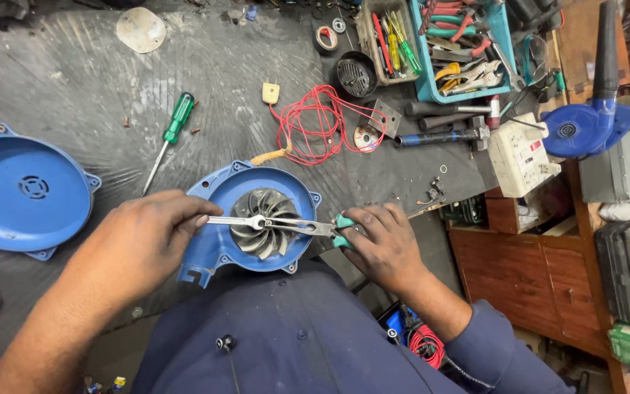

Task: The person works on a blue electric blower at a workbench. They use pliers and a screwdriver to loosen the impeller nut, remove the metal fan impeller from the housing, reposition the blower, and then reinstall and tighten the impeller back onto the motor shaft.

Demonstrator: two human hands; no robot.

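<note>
A blue blower housing [216, 244] lies open at the near edge of the bench, with a silver impeller fan [262, 222] inside it. My left hand [144, 237] grips a small metal spanner [231, 220] whose head sits on the fan's centre. My right hand [380, 241] holds green-handled pliers [313, 228], their jaws meeting the spanner at the fan hub. The two tools cross over the impeller.
The blue housing cover [23, 193] lies at the left. A green screwdriver [170, 131], a red wire coil with plug [315, 124], hammers [450, 120], tool trays [461, 47], a white socket box [519, 157] and a whole blue blower [585, 124] fill the bench.
</note>
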